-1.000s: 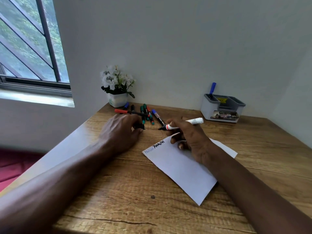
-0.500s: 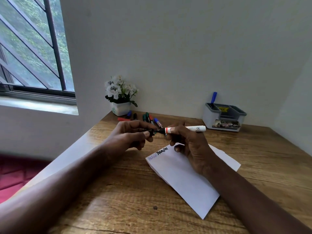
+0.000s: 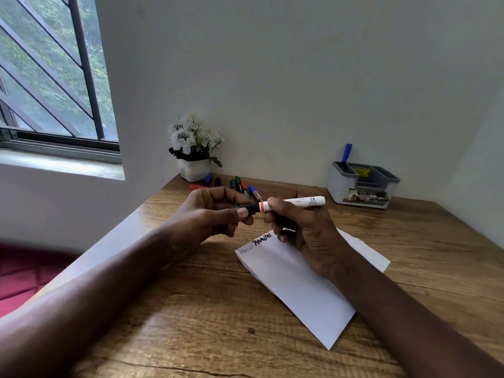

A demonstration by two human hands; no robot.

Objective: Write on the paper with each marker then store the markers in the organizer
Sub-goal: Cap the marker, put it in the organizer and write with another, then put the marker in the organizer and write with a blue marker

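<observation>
My right hand grips the white barrel of a black marker and holds it level above the table. My left hand pinches the marker's black cap, which sits on the marker's tip end. Below them lies the white paper with a pale blue word and a black word written at its top left corner. Several loose markers lie at the back of the table. The grey organizer stands at the back right with one blue marker upright in it.
A small white pot of white flowers stands in the back left corner by the loose markers. The wooden table meets white walls behind and on the right. A barred window is on the left.
My left hand lifted the black cap off the table and brought it to the marker. My right hand raised the marker from the paper. The cap now sits over the tip.
</observation>
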